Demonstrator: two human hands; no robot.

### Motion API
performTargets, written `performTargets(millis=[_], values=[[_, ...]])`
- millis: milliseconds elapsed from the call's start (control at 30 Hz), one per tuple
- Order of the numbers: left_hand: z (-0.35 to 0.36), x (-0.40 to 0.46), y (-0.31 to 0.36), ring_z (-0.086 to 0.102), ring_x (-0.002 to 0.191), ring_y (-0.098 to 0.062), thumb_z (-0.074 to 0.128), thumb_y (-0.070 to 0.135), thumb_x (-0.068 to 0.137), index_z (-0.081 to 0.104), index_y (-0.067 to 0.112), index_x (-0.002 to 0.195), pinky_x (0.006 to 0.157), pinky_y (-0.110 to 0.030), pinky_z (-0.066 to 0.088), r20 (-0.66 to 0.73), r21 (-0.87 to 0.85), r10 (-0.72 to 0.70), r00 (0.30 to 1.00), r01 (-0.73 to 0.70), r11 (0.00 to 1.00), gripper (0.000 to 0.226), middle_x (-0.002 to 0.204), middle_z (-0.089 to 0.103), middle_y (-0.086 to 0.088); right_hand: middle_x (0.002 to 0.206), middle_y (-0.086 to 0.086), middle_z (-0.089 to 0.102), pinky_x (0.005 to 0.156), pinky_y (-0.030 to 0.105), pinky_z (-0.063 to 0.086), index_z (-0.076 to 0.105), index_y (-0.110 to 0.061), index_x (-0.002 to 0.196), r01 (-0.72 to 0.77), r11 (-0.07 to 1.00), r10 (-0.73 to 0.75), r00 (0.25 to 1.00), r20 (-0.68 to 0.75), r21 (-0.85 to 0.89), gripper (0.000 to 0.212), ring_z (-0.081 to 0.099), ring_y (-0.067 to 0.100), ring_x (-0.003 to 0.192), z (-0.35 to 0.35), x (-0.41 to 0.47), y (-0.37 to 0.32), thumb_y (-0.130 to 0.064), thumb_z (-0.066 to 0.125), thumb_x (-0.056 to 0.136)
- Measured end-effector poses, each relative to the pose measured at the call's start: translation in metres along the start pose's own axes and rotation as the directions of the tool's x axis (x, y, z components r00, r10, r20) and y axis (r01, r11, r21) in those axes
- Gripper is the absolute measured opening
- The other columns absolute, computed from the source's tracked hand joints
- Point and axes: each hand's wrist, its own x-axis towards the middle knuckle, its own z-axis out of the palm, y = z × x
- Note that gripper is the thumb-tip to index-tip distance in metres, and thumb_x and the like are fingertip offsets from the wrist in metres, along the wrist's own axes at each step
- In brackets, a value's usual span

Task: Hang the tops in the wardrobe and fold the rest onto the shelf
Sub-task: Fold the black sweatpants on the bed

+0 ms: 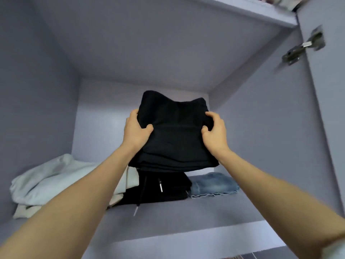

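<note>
While raised above the wardrobe shelf [186, 214], folded black garment [173, 135] held between both hands: left hand [136, 130] and right hand [214, 131] clamped on opposite side edges. Soft, floppy, probably light; best supported underneath. Below the hands, black drawstring trousers [164, 187].

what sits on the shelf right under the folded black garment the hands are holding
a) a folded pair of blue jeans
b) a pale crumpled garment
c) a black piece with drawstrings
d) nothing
c: both the left hand and the right hand grip the folded black garment above a black piece with drawstrings; the blue denim lies to its right and the pale garment to its left.
</note>
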Motion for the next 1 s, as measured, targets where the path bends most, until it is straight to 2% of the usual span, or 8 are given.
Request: performTargets(millis=[200,400,533,600,667,833,933,1000], values=[[0.025,0.075,-0.1,0.054,0.098,-0.026,0.06,0.009,0.084,0.036,0.016,0.134,0.081,-0.03,0.042,-0.046,0.185,-0.232,0.972,0.236,0.954,0.056,0.118,0.056,-0.012,0.127,0.012,0.047,0.084,0.02,0.037,0.043,-0.014,0.134,-0.11,0.994,0.106,0.972,0.208,0.01,0.045,0.047,0.014,0.096,0.107,0.059,0.086,-0.001,0.045,0.091],[0.031,0.084,-0.172,0.04,0.131,-0.034,0.06,0.019,0.089,0.011,0.017,0.151,0.105,-0.036,0.033,0.051,0.487,-0.557,0.829,0.467,0.739,0.078,0.146,0.034,-0.02,0.134,0.011,0.053,0.1,0.023,0.035,0.054,-0.009,0.129,-0.219,0.936,0.334,0.803,0.493,-0.276,0.04,0.05,0.025,0.122,0.17,0.051,0.162,-0.003,0.049,0.09],[0.039,0.087,-0.171,0.025,0.139,-0.031,0.038,0.039,0.099,0.025,0.021,0.149,0.112,-0.041,0.027,0.086,0.867,-0.586,0.806,0.229,0.443,0.055,0.153,0.025,-0.007,0.131,0.008,0.056,0.098,0.028,0.039,0.061,-0.01,0.122,-0.102,0.875,0.385,0.741,0.551,-0.474,0.032,0.051,0.026,0.12,0.173,0.048,0.175,-0.013,0.045,0.095],[0.036,0.084,-0.163,0.012,0.143,-0.029,0.027,0.046,0.099,0.028,0.023,0.147,0.11,-0.047,0.022,0.051,0.944,-0.633,0.773,0.169,0.283,0.053,0.156,0.015,0.0,0.122,0.009,0.057,0.093,0.03,0.04,0.064,-0.011,0.106,0.008,0.825,0.393,0.71,0.584,-0.565,0.032,0.051,0.029,0.118,0.165,0.047,0.167,-0.024,0.037,0.099],[0.027,0.081,-0.152,-0.001,0.146,-0.029,0.021,0.051,0.099,0.023,0.022,0.15,0.112,-0.053,0.015,0.047,0.968,-0.666,0.745,0.129,0.213,0.058,0.16,0.001,0.002,0.13,0.012,0.05,0.101,0.032,0.032,0.058,-0.01,0.119,0.135,0.782,0.399,0.642,0.655,-0.609,0.043,0.042,0.031,0.127,0.157,0.043,0.157,-0.032,0.024,0.103],[0.013,0.051,-0.138,-0.011,0.146,-0.02,0.013,0.055,0.098,0.003,0.034,0.151,0.116,-0.055,0.003,0.306,0.922,-0.523,0.795,-0.111,0.371,0.058,0.159,-0.013,0.007,0.159,0.002,-0.003,0.118,0.039,-0.003,0.011,-0.021,0.151,0.224,0.825,0.346,0.526,0.777,-0.52,0.053,-0.006,0.023,0.146,0.133,0.014,0.138,-0.042,0.012,0.103],[0.002,0.013,-0.134,-0.002,0.147,-0.02,0.011,0.06,0.096,-0.009,0.031,0.15,0.116,-0.051,0.005,0.317,0.932,-0.566,0.761,-0.139,0.334,0.064,0.16,0.005,0.003,0.159,0.005,-0.01,0.116,0.036,-0.005,-0.005,-0.021,0.151,0.282,0.766,0.435,0.435,0.788,-0.578,0.06,-0.011,0.026,0.145,0.114,-0.015,0.123,-0.047,0.017,0.101],[-0.008,-0.001,-0.124,0.002,0.147,-0.023,0.014,0.057,0.097,-0.009,0.027,0.15,0.116,-0.052,0.006,0.297,0.946,-0.556,0.776,-0.158,0.284,0.066,0.159,0.013,0.001,0.159,0.009,-0.006,0.117,0.038,0.001,-0.004,-0.019,0.151,0.274,0.752,0.449,0.453,0.77,-0.6,0.064,-0.005,0.028,0.146,0.1,-0.023,0.107,-0.048,0.022,0.101]])
